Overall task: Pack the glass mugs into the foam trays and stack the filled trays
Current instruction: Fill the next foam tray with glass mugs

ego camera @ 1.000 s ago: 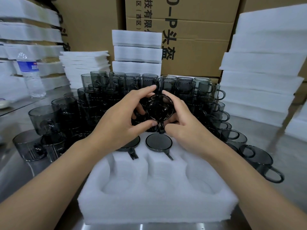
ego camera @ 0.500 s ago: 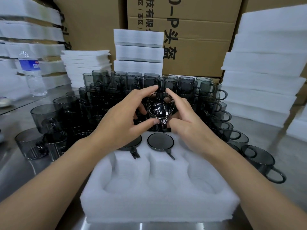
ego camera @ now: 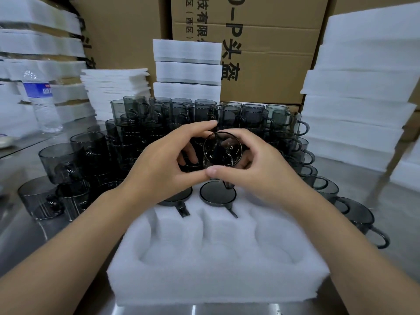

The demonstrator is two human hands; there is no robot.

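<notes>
Here we curl our left hand [ego camera: 159, 164] and right hand [ego camera: 261, 176] together round one smoky grey glass mug [ego camera: 222, 149], its mouth turned towards us, above the far row of the white moulded foam tray [ego camera: 218, 280]. Two inverted mugs [ego camera: 217, 194] sit in that row; more grey mugs [ego camera: 159, 123] crowd the steel worktop [ego camera: 22, 237] behind.

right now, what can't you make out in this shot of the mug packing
All in the head view:
1. Back right pocket of the foam tray: hidden behind the right hand, so filled or empty is unknown.
2. Back left mug: half covered by the left hand.
3. Held glass mug: fingers cover its sides.
4. Water bottle label: too blurred to read.
5. Cardboard box print: cut off by the foam stack.
</notes>
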